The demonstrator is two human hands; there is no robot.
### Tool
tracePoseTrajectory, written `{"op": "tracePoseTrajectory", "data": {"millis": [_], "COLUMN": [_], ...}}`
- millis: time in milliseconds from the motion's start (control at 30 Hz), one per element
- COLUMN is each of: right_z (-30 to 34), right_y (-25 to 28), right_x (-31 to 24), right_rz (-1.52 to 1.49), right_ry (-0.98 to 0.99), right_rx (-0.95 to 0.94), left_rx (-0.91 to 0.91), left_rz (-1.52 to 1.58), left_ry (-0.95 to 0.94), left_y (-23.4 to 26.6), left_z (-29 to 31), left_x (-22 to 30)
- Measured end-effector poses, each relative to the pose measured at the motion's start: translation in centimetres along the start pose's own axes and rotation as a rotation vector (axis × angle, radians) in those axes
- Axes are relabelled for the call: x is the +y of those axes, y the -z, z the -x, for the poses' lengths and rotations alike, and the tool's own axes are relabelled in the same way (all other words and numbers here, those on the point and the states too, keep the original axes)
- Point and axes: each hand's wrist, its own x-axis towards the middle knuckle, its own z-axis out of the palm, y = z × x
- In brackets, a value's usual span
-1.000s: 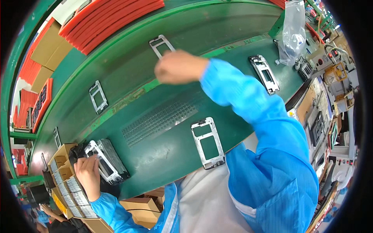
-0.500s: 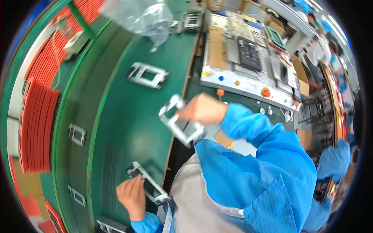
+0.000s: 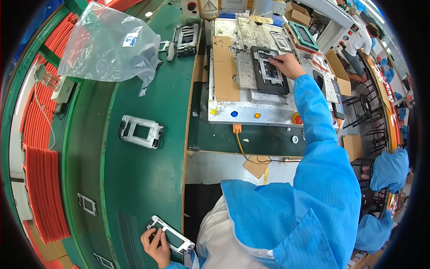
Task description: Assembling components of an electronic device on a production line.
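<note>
My right hand point(image 3: 289, 65) reaches out over the machine, fingers pinched at the right side of a white rectangular frame point(image 3: 261, 67). That frame lies in a black fixture point(image 3: 278, 91) on the machine's metal top. Near the bottom of the green bench, my left hand point(image 3: 156, 245) grips the edge of another white frame with dark ends point(image 3: 171, 230), tilted toward my body. A third white frame point(image 3: 150, 142), with a large opening, rests flat on the bench further up.
A clear plastic bag point(image 3: 112, 47) lies at the far left beside a stack of frames point(image 3: 187, 40). Further frames sit on the green channel point(image 3: 87, 205). Red sheets point(image 3: 45, 193) are stacked beyond. Buttons point(image 3: 257, 115) line the machine's front. Other people work at right.
My right hand has carried its white frame away from me, up and right, into the black fixture. The left hand stays on its frame. The view has shifted.
</note>
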Motion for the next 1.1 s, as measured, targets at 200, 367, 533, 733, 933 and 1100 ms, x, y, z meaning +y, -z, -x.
{"op": "tracePoseTrajectory", "data": {"millis": [200,367,533,733,933,1100], "right_z": [2.2,2.2,6.3,9.1,4.7,-0.8], "right_y": [2.2,2.5,5.3,4.5,5.4,1.3], "right_x": [-4.7,-5.7,2.8,14.1,0.9,-5.6], "right_rz": [0.207,0.359,0.343,0.484,0.209,0.264], "right_ry": [0.051,-0.007,-0.765,-0.726,-0.488,-0.400], "right_rx": [-0.129,-0.191,0.384,0.032,0.154,-0.082], "left_rx": [-0.005,-0.016,0.002,0.009,0.006,0.022], "left_rz": [-0.031,-0.030,-0.036,-0.021,-0.005,-0.001], "left_ry": [-0.001,0.000,0.007,0.031,0.026,-0.004], "left_y": [0.1,0.0,-0.1,0.9,-0.1,0.2], "left_z": [-0.3,-0.3,0.1,0.6,0.4,0.5], "left_x": [0.5,0.4,0.3,0.6,-0.8,-0.6]}}
